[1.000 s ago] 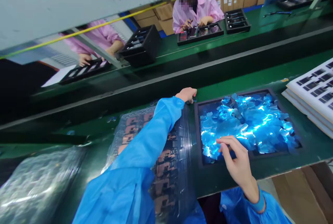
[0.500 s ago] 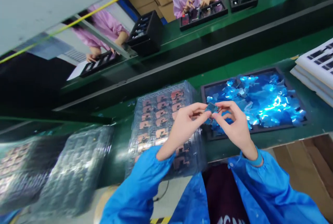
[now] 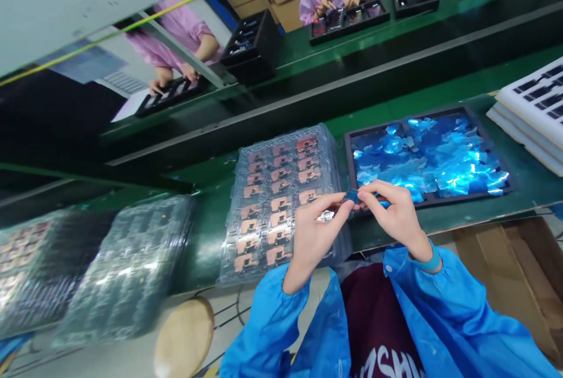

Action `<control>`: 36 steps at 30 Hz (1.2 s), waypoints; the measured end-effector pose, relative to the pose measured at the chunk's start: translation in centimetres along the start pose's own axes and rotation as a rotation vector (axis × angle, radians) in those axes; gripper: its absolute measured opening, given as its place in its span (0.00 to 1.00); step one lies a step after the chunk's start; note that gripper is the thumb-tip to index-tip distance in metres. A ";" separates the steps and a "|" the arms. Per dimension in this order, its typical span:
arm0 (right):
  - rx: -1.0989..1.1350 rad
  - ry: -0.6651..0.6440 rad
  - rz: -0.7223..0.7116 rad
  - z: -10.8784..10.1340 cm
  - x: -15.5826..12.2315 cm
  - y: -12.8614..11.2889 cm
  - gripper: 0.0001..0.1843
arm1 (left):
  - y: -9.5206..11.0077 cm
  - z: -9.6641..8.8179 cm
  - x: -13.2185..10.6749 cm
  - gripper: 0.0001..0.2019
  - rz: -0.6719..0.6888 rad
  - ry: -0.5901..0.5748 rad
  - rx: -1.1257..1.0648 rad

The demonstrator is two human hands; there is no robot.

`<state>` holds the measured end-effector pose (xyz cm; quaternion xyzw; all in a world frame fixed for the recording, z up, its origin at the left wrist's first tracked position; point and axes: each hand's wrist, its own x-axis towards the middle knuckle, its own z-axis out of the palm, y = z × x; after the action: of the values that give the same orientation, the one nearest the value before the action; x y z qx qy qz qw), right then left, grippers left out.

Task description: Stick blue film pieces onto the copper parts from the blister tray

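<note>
Blue film piece (image 3: 352, 196) is pinched between the fingertips of your left hand (image 3: 314, 243) and right hand (image 3: 391, 214). Black tray (image 3: 404, 119) of blue film scraps (image 3: 431, 155) lies just beyond.

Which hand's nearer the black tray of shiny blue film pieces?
Right. The right hand sits at the near edge of the black tray of shiny blue film pieces, fingers over it. The left hand is farther, over the clear plastic tray of copper-coloured parts.

Blister tray (image 3: 281, 208) on bench (image 3: 440, 224), wrapped stacks (image 3: 127, 266) to its left, film tray (image 3: 428, 155) to its right, sheets (image 3: 534, 114) beyond that, part (image 3: 352, 195) between left hand (image 3: 314, 243) and right hand (image 3: 393, 214), trays (image 3: 349, 21) on far belt (image 3: 290, 67)
</note>
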<state>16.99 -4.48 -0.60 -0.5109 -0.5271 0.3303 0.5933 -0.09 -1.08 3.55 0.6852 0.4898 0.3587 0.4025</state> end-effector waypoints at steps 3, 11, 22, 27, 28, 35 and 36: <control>-0.081 0.020 -0.062 0.2 -0.2 0.1 0.14 | -0.6 0.5 0.0 0.03 -0.045 0.050 -0.095; -0.437 0.252 -0.308 1.0 -0.9 0.0 0.12 | -0.9 1.6 -0.5 0.09 -0.116 0.131 -0.235; -0.536 0.111 -0.407 0.2 -1.7 1.6 0.11 | -1.5 0.8 -0.2 0.22 -0.372 -0.089 -0.663; -0.526 -0.010 -0.489 0.0 -2.2 1.3 0.14 | -1.9 0.4 0.7 0.19 -0.444 -0.096 -0.770; -0.514 -0.028 -0.503 -0.1 -2.5 1.3 0.14 | -2.1 0.3 0.9 0.18 -0.438 -0.083 -0.775; -0.482 0.322 -0.409 -1.7 -1.9 3.8 0.09 | -3.7 0.4 2.4 0.15 -0.394 0.200 -0.801; -0.531 0.375 -0.326 -2.4 -1.1 4.5 0.10 | -3.8 0.4 2.6 0.15 -0.397 0.213 -0.805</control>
<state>19.76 -4.98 -5.05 -0.6082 -0.5508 -0.0163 0.5713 -0.50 2.04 0.23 0.3266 0.4718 0.5049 0.6448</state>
